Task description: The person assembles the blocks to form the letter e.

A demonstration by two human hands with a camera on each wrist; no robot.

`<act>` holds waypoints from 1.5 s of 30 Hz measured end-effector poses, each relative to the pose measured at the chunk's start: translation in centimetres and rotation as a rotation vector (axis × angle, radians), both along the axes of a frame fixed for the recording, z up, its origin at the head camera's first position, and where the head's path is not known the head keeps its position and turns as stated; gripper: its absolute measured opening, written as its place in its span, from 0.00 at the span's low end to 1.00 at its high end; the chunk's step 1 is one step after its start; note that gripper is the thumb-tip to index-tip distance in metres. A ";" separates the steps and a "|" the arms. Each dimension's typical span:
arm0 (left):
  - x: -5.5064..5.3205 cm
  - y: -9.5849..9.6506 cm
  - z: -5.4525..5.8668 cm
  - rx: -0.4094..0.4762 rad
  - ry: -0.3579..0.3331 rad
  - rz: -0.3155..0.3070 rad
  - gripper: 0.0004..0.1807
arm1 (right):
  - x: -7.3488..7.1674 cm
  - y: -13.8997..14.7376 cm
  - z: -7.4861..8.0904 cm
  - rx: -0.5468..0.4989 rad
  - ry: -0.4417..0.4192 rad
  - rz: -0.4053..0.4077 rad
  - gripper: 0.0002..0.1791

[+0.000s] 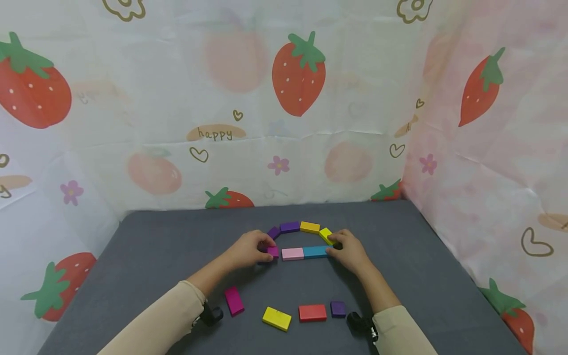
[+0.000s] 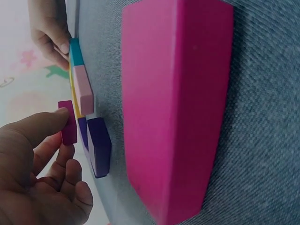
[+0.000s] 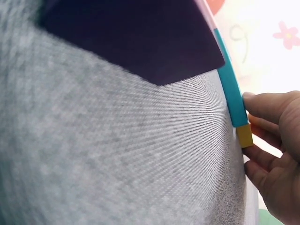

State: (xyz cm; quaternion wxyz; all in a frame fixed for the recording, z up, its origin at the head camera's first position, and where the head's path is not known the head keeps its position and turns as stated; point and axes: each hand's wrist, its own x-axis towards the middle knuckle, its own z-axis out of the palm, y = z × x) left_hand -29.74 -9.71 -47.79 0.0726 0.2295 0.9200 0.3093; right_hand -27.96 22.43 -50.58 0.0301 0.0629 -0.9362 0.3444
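Note:
Between thumb and fingertips my left hand [image 1: 253,249] pinches a small magenta block [image 2: 68,123], close over a purple block [image 2: 99,147] that lies at the left of the row. That row continues with a pink block [image 1: 292,254] and a blue block [image 1: 315,252]. At the blue block's right end, my right hand [image 1: 350,252] has its thumb by the blue edge and its fingers curled round a yellow block [image 3: 244,136]. Behind the row curve two purple blocks [image 1: 290,227], an orange-yellow block [image 1: 309,227] and a bright yellow block [image 1: 326,235] by the right index finger.
Nearer the front of the grey cloth-covered table [image 1: 177,241] lie a larger magenta block [image 1: 234,301], a yellow block [image 1: 277,319], a red block [image 1: 312,313] and a purple block [image 1: 338,309]. A strawberry-print curtain [image 1: 266,98] stands behind and at the sides.

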 end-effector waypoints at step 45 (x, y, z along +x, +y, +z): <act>-0.5 1.2 -1.4 -0.037 0.082 -0.036 0.13 | -0.2 0.0 -0.1 0.005 -0.015 -0.007 0.23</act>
